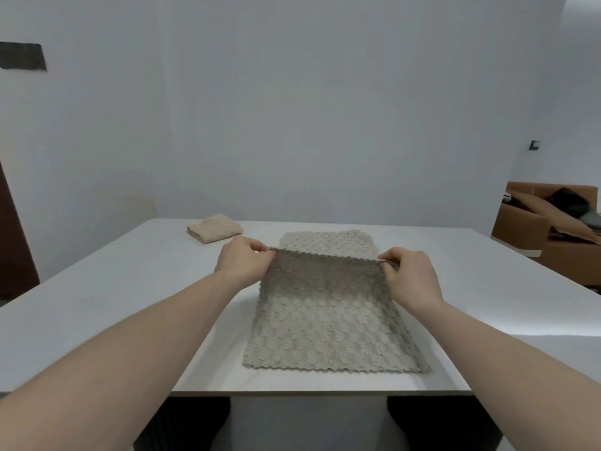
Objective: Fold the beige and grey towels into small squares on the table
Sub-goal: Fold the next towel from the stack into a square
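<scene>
A grey textured towel (328, 323) lies lengthwise on the white table (113, 288) in front of me. Both hands pinch one raised edge of it above the towel's middle. My left hand (242, 260) grips the left corner of that edge and my right hand (408, 275) grips the right corner. The held part slopes up from the table and covers the towel beneath it. Past the raised edge, the far end of the towel lies flat. A beige towel (214, 233), folded into a small square, rests at the far left of the table.
The table's near edge runs just below the towel, with dark chair backs (439, 424) under it. A white wall stands behind the table. A brown sofa with dark items (553, 222) sits at the far right.
</scene>
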{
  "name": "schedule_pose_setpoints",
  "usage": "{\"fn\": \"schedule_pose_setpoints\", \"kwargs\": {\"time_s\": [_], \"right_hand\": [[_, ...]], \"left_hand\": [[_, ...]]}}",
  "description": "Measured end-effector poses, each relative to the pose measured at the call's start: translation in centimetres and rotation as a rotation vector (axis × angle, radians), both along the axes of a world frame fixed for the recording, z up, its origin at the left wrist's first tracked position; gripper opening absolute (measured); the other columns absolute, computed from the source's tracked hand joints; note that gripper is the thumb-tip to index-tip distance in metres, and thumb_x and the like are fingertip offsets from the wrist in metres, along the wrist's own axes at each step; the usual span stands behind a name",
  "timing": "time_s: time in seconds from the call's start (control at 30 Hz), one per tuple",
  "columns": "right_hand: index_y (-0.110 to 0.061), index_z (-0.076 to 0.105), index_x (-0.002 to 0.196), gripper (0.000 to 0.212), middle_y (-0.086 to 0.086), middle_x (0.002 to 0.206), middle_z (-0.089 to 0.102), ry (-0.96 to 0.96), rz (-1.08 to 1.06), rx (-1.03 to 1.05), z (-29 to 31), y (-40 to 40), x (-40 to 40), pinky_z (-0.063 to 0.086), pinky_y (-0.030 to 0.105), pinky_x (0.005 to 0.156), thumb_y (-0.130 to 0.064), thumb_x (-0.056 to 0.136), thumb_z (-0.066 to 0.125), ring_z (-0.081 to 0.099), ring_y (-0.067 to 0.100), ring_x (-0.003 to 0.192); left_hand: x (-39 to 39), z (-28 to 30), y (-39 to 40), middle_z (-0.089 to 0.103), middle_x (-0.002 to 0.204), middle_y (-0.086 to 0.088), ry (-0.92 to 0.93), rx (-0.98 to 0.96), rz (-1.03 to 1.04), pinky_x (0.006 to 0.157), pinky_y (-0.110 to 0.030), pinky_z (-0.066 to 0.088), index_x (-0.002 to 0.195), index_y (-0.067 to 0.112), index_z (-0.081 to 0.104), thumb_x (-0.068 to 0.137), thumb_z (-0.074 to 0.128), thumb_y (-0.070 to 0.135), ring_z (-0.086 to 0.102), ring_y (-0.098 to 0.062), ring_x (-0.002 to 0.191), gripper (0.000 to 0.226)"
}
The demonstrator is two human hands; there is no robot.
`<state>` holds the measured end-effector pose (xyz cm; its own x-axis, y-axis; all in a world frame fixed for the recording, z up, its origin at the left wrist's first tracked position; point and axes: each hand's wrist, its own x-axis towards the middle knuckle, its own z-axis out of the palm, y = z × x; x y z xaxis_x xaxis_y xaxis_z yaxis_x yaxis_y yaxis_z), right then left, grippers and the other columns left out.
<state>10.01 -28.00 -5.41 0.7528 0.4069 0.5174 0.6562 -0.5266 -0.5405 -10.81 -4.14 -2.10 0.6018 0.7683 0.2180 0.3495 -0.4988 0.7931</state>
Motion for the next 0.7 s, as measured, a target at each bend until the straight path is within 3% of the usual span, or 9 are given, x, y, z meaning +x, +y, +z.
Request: {"fn": "schedule_pose_setpoints", "kwargs": {"time_s": [0.13,0.23,0.37,0.47,0.6,0.7], "right_hand": [[-0.045,0.066,0.088,0.017,-0.004,0.096,0.069,-0.013,0.035,-0.002,0.8,-2.0,-1.7,0.056,0.035,0.082,-0.028,0.093,0.066,0.065,0.005,0.085],[-0.041,0.069,0.089,0.016,-0.011,0.091,0.069,-0.028,0.078,-0.029,1.5,-3.6,-3.4,0.054,0.033,0.083,-0.026,0.093,0.068,0.062,0.005,0.090],[-0.028,0.075,0.092,0.009,-0.017,0.088,0.068,-0.050,0.137,-0.088,2.0,-5.6,-5.5,0.046,0.017,0.075,-0.020,0.093,0.070,0.060,-0.003,0.085],[-0.027,0.075,0.087,0.010,-0.019,0.087,0.065,-0.072,0.161,-0.184,1.6,-6.9,-6.6,0.043,0.019,0.074,-0.018,0.090,0.073,0.058,-0.002,0.086],[-0.034,0.073,0.080,0.013,-0.019,0.087,0.064,-0.074,0.166,-0.246,0.7,-8.2,-7.6,0.047,0.022,0.076,-0.022,0.086,0.075,0.058,-0.001,0.087],[-0.034,0.073,0.078,0.014,-0.018,0.084,0.063,-0.082,0.165,-0.270,0.1,-8.9,-8.0,0.042,0.015,0.073,-0.023,0.085,0.077,0.057,-0.003,0.084]], "left_hand": [[-1.9,1.2,-1.7,0.077,0.073,0.002,-0.011,-0.124,-0.050,0.062,-0.032,0.060,0.070,0.019,0.078,0.079,0.061,0.029,0.076,-0.024,0.076,0.022],[-3.6,1.6,-3.1,0.078,0.077,0.002,-0.026,-0.180,-0.059,0.060,-0.030,0.057,0.076,0.016,0.079,0.084,0.061,0.032,0.076,-0.020,0.072,0.026],[-5.6,0.9,-4.2,0.078,0.075,0.004,-0.010,-0.137,-0.040,0.062,-0.033,0.063,0.077,0.018,0.080,0.087,0.064,0.019,0.076,-0.018,0.071,0.019],[-7.1,-0.1,-5.0,0.078,0.077,0.004,0.040,-0.080,-0.040,0.059,-0.028,0.058,0.079,0.023,0.080,0.087,0.061,0.011,0.074,-0.015,0.068,0.024],[-8.6,-1.7,-5.6,0.076,0.072,0.010,0.095,0.018,-0.044,0.071,-0.028,0.060,0.077,0.030,0.078,0.083,0.062,0.014,0.073,-0.011,0.069,0.024],[-9.3,-2.8,-6.0,0.074,0.072,0.013,0.130,0.082,-0.057,0.072,-0.026,0.058,0.076,0.032,0.079,0.086,0.064,0.018,0.071,-0.009,0.074,0.023]]}}
